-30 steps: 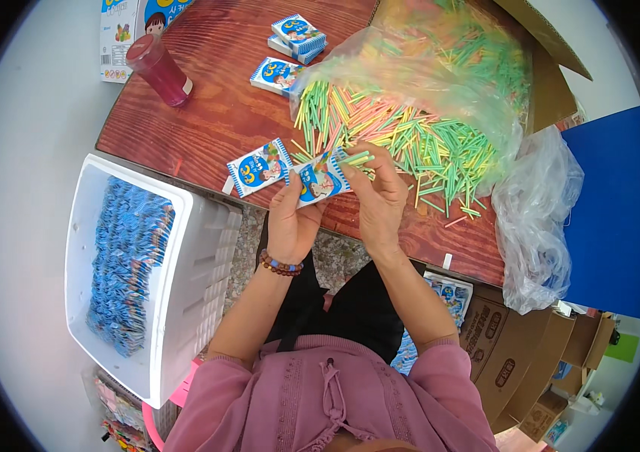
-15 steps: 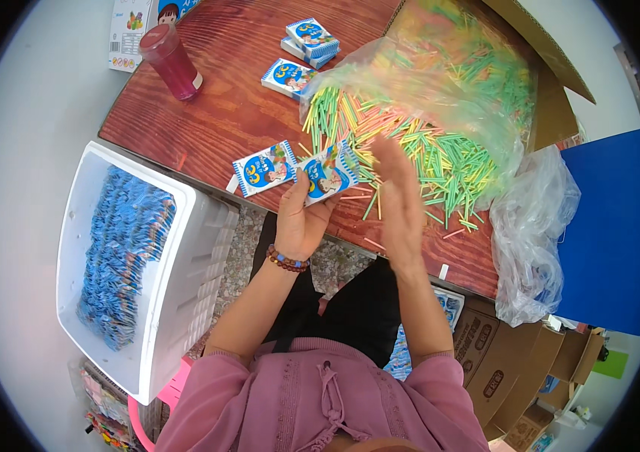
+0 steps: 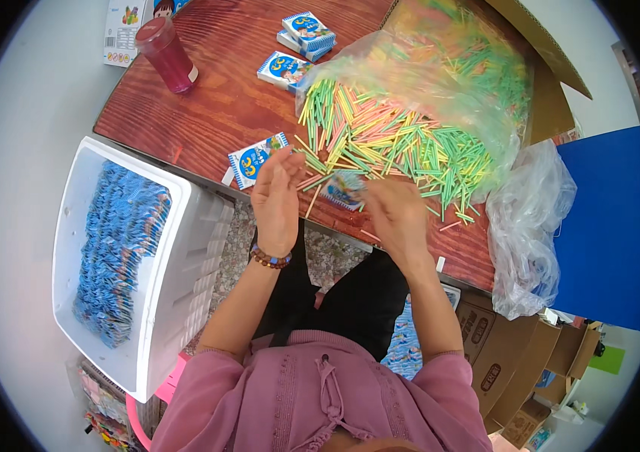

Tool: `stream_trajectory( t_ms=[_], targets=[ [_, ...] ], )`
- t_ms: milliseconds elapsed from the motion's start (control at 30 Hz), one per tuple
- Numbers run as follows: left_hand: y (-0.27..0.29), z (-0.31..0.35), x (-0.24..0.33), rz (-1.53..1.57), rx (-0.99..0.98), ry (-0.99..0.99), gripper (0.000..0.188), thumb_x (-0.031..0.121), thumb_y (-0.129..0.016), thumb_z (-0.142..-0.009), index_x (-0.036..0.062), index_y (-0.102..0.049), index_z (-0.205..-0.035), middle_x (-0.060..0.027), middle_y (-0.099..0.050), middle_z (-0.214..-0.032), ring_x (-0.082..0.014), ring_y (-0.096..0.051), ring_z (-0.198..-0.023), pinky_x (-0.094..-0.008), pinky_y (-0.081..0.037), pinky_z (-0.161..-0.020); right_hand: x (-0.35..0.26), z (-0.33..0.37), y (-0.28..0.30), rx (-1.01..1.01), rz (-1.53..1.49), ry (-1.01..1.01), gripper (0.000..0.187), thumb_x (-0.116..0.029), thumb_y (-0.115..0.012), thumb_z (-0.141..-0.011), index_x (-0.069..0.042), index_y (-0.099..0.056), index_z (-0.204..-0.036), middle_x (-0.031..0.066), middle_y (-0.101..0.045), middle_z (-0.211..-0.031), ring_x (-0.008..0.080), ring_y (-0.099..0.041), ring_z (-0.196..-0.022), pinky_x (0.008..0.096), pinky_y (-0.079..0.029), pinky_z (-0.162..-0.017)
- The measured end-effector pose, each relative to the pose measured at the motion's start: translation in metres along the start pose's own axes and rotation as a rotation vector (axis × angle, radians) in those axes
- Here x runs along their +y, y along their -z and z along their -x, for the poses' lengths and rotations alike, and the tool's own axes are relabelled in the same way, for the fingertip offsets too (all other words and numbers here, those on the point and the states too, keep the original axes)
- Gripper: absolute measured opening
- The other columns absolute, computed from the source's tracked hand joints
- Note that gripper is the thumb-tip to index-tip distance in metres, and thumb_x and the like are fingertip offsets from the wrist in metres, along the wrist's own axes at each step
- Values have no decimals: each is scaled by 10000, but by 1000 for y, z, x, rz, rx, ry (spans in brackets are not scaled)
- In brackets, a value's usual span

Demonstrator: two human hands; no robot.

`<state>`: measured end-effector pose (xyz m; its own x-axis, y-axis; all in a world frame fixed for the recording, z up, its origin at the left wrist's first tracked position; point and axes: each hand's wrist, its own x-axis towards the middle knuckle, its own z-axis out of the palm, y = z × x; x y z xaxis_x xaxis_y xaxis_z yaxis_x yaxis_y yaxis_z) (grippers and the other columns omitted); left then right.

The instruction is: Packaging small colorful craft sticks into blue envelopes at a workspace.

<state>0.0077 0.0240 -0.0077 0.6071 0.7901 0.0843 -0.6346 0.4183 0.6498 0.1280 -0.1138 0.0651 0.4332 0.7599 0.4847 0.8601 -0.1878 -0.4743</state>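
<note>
One packet (image 3: pixel 344 190) moved — left hand (image 3: pixel 276 207) to beside right hand (image 3: pixel 401 215).

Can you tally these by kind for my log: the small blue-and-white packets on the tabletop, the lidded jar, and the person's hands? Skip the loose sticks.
Small blue-and-white packets: 5 visible, one of them blurred
Red-lidded jar: 1
Left hand and right hand: 2
Total: 8

Bright, even light; blue-white packet (image 3: pixel 344 190) motion-blurred; frame edges warped, corners black.
</note>
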Motion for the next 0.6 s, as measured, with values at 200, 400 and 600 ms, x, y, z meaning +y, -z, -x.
stream_trajectory(
  t_ms=[200,400,600],
  targets=[
    [-21,-1,13,-370,-51,-98,411,54,-600,-903,21,-500,-1300,-86,-560,-1240,-157,-538,-1135,-316,-426,-983,6,-13,11,-83,-278,-122,97,-81,-623,-857,-16,-672,-911,110,-668,-821,256,-628,-744,352,-470,-664],
    [-19,-18,14,-601,-321,363,348,19,-675,-842,-19,-580,-1174,-38,-644,-1061,-72,-602,-938,-220,-496,-787,20,-28,0,-238,-788,-365,158,-111,-594,-927,25,-661,-969,36,-666,-808,75,-581,-782,237,-466,-700],
    [-11,-21,23,-648,-188,249,189,94,-700,-851,-12,-657,-1002,16,-658,-874,-15,-568,-751,-189,-466,-651,23,-34,-28,-403,-956,-487,168,-115,-635,-908,6,-667,-1021,0,-666,-867,49,-586,-767,210,-471,-664]
  ],
)
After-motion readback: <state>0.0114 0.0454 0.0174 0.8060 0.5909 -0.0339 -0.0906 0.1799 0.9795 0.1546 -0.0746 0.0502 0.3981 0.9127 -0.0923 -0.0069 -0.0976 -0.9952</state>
